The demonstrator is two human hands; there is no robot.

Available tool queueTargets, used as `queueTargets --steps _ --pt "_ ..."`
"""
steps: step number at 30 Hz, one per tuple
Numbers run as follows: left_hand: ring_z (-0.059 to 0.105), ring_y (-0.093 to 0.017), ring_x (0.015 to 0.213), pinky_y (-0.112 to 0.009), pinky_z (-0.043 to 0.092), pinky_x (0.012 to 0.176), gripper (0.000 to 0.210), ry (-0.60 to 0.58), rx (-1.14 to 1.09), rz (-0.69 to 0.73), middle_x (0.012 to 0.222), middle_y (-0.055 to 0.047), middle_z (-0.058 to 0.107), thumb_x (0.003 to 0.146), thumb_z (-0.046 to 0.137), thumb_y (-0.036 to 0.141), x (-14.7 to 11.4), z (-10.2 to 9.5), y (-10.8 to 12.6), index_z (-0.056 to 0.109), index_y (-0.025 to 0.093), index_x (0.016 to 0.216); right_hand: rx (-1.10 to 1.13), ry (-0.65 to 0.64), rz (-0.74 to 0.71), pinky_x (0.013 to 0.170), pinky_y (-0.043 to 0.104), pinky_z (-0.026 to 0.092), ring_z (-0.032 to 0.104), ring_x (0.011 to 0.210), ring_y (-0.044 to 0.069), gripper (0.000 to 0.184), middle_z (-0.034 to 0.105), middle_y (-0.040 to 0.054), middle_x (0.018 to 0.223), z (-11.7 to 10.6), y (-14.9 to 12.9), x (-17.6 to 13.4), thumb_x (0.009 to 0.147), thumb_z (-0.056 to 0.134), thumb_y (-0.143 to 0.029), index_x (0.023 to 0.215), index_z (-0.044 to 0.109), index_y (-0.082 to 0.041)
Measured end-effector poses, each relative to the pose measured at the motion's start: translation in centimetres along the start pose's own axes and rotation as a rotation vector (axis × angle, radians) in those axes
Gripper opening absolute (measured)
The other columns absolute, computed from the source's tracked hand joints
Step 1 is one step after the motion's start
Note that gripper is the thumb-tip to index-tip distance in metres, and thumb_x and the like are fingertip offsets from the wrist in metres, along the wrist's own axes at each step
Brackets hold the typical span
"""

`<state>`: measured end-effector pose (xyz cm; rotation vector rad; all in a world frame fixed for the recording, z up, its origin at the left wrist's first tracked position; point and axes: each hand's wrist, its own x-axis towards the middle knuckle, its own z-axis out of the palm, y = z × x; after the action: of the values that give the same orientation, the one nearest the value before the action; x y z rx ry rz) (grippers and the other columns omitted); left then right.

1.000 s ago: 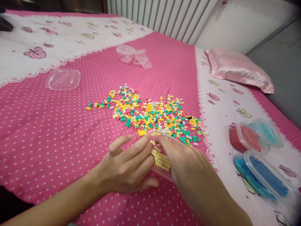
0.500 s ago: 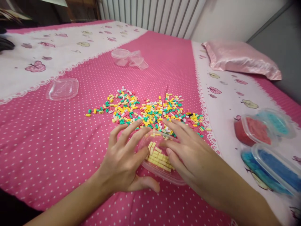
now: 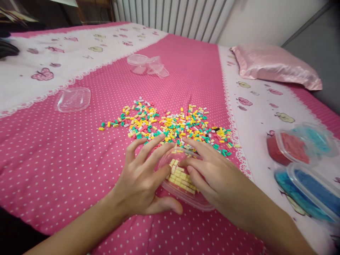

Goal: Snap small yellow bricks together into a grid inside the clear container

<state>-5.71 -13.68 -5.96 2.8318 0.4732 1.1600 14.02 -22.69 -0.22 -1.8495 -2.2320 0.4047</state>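
A clear plastic container point(image 3: 183, 202) stands on the bedspread in front of me, with rows of pale yellow toy bricks point(image 3: 180, 180) lined up inside. My left hand point(image 3: 148, 173) is spread over its left side, fingers apart, the index fingertip beside the brick rows. From the right, my right hand point(image 3: 215, 170) reaches in, thumb and index finger close together at the upper end of the rows. Whatever lies between those fingertips is hidden. Just beyond the container, a scattered pile of small coloured bricks point(image 3: 170, 124) covers the pink cloth.
A clear lid point(image 3: 73, 100) lies at the left. Farther back are empty clear containers point(image 3: 138, 64). On the right stand a tub with red contents point(image 3: 289, 147), one with turquoise contents point(image 3: 316, 140) and one with blue contents point(image 3: 313, 187). A pink pillow point(image 3: 276, 65) lies behind them.
A tilted yellow brick at the upper end of the rows now sits more in line with the others. Both hands stay almost in place; the view has shifted slightly.
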Motion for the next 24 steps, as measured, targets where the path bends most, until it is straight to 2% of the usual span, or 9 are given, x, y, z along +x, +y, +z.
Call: queueTargets --steps 4,7,11,15,19,24 --pt "0.045 -0.035 0.142 -0.057 0.028 0.114 0.071 -0.075 0.033 -0.007 0.139 -0.016 0.063 0.098 0.024 0.074 0.58 -0.54 0.08 0.072 0.021 0.102 -0.001 0.003 0.018 0.113 0.060 0.041 0.047 0.137 0.032 0.034 0.053 0.0182 0.144 -0.07 0.07 -0.01 0.104 0.035 -0.019 0.096 0.068 -0.015" --pt "0.046 -0.037 0.142 -0.058 0.025 0.115 0.072 -0.136 0.067 0.002 0.139 -0.017 0.063 0.097 0.025 0.075 0.82 -0.72 0.07 0.072 0.020 0.097 -0.020 -0.027 0.000 0.111 0.059 0.043 0.049 0.133 0.032 0.034 0.054 0.0194 0.141 -0.09 0.18 0.04 0.104 0.035 -0.019 0.092 0.067 -0.014" --pt "0.047 -0.039 0.141 -0.060 0.024 0.114 0.073 -0.130 0.073 0.016 0.138 -0.018 0.063 0.099 0.024 0.073 0.80 -0.63 0.03 0.072 0.019 0.094 -0.016 -0.045 -0.019 0.109 0.057 0.045 0.045 0.137 0.033 0.039 0.054 0.0172 0.141 -0.28 0.04 0.19 0.104 0.031 -0.016 0.085 0.065 -0.016" --pt "0.048 -0.037 0.140 -0.060 0.025 0.114 0.071 -0.128 0.083 0.013 0.138 -0.017 0.064 0.099 0.024 0.072 0.75 -0.59 0.02 0.072 0.020 0.094 -0.033 -0.039 -0.025 0.108 0.057 0.045 0.046 0.136 0.033 0.037 0.054 0.0177 0.140 -0.43 -0.08 0.04 0.102 0.034 -0.015 0.081 0.064 -0.016" --pt "0.048 -0.037 0.140 -0.059 0.024 0.114 0.071 -0.132 0.092 0.010 0.138 -0.016 0.064 0.099 0.023 0.072 0.71 -0.64 0.07 0.072 0.020 0.097 -0.084 -0.055 -0.094 0.110 0.056 0.044 0.050 0.131 0.032 0.035 0.056 0.0201 0.135 -0.19 0.18 -0.24 0.102 0.034 -0.015 0.084 0.065 -0.014" --pt "0.049 -0.037 0.139 -0.059 0.023 0.114 0.072 -0.129 0.087 0.019 0.137 -0.016 0.065 0.099 0.024 0.072 0.65 -0.60 0.13 0.072 0.019 0.102 -0.103 -0.046 -0.114 0.109 0.057 0.044 0.051 0.130 0.032 0.037 0.058 0.0204 0.132 0.19 0.50 -0.25 0.102 0.031 -0.014 0.086 0.065 -0.014"
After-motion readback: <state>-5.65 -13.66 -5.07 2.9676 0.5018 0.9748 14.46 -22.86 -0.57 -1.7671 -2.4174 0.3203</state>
